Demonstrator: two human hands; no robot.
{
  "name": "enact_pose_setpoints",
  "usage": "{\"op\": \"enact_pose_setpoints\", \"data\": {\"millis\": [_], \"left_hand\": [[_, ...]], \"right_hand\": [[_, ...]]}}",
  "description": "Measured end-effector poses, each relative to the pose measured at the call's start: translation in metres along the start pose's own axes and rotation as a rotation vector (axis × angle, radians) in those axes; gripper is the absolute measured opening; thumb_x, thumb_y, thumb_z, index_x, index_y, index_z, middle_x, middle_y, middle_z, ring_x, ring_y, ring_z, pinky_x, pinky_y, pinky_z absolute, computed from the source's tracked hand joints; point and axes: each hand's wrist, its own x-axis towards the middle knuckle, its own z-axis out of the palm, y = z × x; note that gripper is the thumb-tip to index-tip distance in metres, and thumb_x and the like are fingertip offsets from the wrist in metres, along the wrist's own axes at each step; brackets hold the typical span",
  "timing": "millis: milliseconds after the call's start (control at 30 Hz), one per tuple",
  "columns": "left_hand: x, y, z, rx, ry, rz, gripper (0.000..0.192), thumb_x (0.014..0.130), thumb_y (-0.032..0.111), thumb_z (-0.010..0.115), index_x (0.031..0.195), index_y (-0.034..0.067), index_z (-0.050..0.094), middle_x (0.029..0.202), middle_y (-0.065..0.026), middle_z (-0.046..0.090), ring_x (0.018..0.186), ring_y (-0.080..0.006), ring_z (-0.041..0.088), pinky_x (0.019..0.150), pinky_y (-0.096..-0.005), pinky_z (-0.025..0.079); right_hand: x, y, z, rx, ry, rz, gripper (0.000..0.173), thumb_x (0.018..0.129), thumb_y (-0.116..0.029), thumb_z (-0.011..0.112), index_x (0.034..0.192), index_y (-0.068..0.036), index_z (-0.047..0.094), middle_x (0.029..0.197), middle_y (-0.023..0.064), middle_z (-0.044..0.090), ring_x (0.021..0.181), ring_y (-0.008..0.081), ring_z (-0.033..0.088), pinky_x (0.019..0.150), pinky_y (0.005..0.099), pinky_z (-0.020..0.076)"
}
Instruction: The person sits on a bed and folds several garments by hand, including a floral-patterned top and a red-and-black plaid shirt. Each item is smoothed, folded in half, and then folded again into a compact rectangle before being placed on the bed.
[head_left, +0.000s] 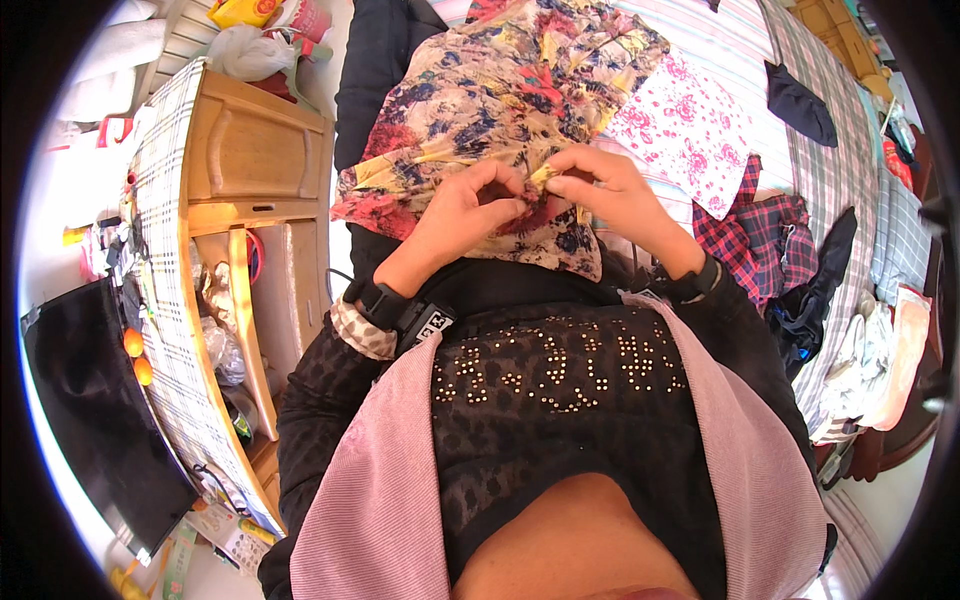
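Note:
A thin floral-print cloth (480, 90) in beige, red, yellow and dark blue is spread over my lap and the bed in front of me. My left hand (469, 210) pinches a gathered bit of it between thumb and fingers. Just to the right, my right hand (600, 180) grips a yellowish fold of the same cloth, and the fingertips of both hands are close together. The exact edge or seam between them is too small to make out. Beyond my right hand lies a white cloth with pink flowers (686, 135).
On the bed at right are a red-and-navy plaid garment (772, 240), a black garment (814, 300) and a small dark cloth (801, 105). At left stands a wooden cabinet (255, 142) with an open compartment. A black flat screen (97, 412) and two oranges (138, 356) are near it.

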Motion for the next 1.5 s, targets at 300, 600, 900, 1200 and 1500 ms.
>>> {"op": "enact_pose_setpoints", "data": {"millis": [300, 600, 900, 1200, 1500], "left_hand": [[0.006, 0.020, 0.011, 0.184, 0.025, 0.158, 0.025, 0.090, 0.001, 0.060, 0.114, 0.002, 0.063, 0.102, -0.0016, 0.064, 0.093, -0.0078, 0.058, 0.079, -0.0260, 0.048], [0.006, 0.045, -0.022, 0.019, 0.291, 0.190, 0.025, 0.098, 0.006, 0.051, 0.118, 0.005, 0.066, 0.096, 0.0038, 0.064, 0.075, -0.0017, 0.052, 0.063, -0.0167, 0.041], [0.013, 0.035, 0.016, 0.220, 0.140, 0.383, 0.021, 0.095, 0.007, 0.056, 0.112, 0.003, 0.067, 0.102, -0.0083, 0.070, 0.092, -0.0152, 0.065, 0.083, -0.0284, 0.049], [0.014, 0.024, 0.023, 0.132, 0.064, 0.164, 0.022, 0.097, 0.012, 0.058, 0.113, -0.002, 0.064, 0.105, -0.0020, 0.064, 0.101, -0.0090, 0.055, 0.090, -0.0244, 0.043], [0.020, -0.007, 0.018, 0.072, 0.169, 0.331, 0.019, 0.096, 0.015, 0.059, 0.100, -0.003, 0.063, 0.084, -0.0034, 0.060, 0.080, -0.0098, 0.053, 0.074, -0.0256, 0.045]], "right_hand": [[-0.038, -0.013, -0.011, -0.043, -0.038, -0.008, 0.026, 0.092, -0.010, 0.061, 0.118, -0.005, 0.062, 0.110, 0.0060, 0.065, 0.099, 0.0143, 0.062, 0.086, 0.0277, 0.0488], [-0.100, 0.054, -0.004, -0.553, -0.128, -0.189, 0.049, 0.083, -0.004, 0.060, 0.131, -0.010, 0.055, 0.129, 0.0150, 0.056, 0.116, 0.0348, 0.055, 0.098, 0.0411, 0.0446], [-0.068, 0.019, -0.016, -0.417, 0.075, -0.321, 0.023, 0.087, -0.005, 0.057, 0.110, -0.005, 0.064, 0.122, 0.0142, 0.062, 0.112, 0.0333, 0.058, 0.095, 0.0394, 0.0464], [-0.051, -0.010, -0.012, -0.111, 0.132, -0.013, 0.020, 0.088, -0.004, 0.058, 0.108, -0.005, 0.063, 0.098, 0.0071, 0.067, 0.083, 0.0227, 0.064, 0.076, 0.0299, 0.0488], [-0.040, -0.019, -0.012, -0.249, 0.132, -0.028, 0.011, 0.089, -0.013, 0.066, 0.095, -0.003, 0.067, 0.083, 0.0059, 0.066, 0.077, 0.0173, 0.062, 0.071, 0.0284, 0.0482]]}}
